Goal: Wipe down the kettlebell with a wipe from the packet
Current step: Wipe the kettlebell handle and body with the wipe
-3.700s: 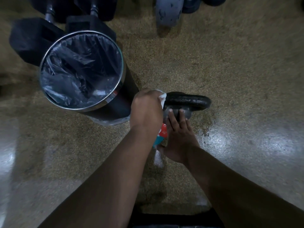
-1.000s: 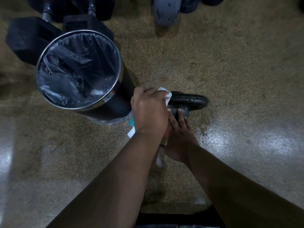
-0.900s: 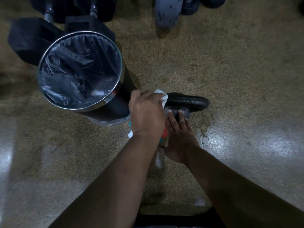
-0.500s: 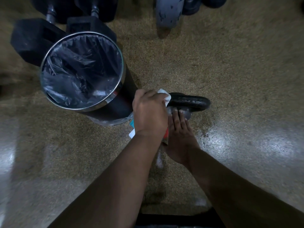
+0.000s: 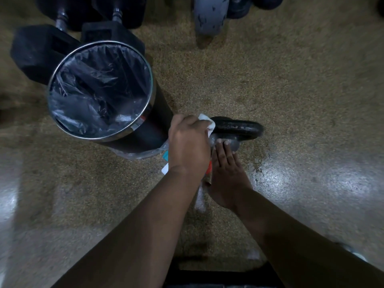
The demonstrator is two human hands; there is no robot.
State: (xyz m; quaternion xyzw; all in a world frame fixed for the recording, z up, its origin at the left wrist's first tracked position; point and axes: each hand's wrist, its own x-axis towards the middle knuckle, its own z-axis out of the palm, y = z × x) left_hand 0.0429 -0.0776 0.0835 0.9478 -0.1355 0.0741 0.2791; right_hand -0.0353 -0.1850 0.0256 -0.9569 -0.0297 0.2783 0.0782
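The black kettlebell [image 5: 236, 128] stands on the floor, its handle showing and its body mostly hidden under my hands. My left hand [image 5: 188, 144] is closed on a white wipe [image 5: 206, 121] and presses it against the left end of the handle. My right hand [image 5: 225, 169] lies flat on the kettlebell's body, fingers stretched forward and fingertips just below the handle. The wipes packet [image 5: 165, 155] shows only as teal, white and red bits under and between my hands.
A round steel bin [image 5: 151, 88] with a clear liner stands just left of the kettlebell, almost touching my left hand. Black dumbbells [image 5: 37, 53] lie behind the bin. A grey object [image 5: 209, 15] and dark weights sit at the top edge. Speckled floor extends to the right.
My left hand has rubbed the wipe back and forth a little over the left end of the handle. My right hand has stayed flat on the kettlebell's body.
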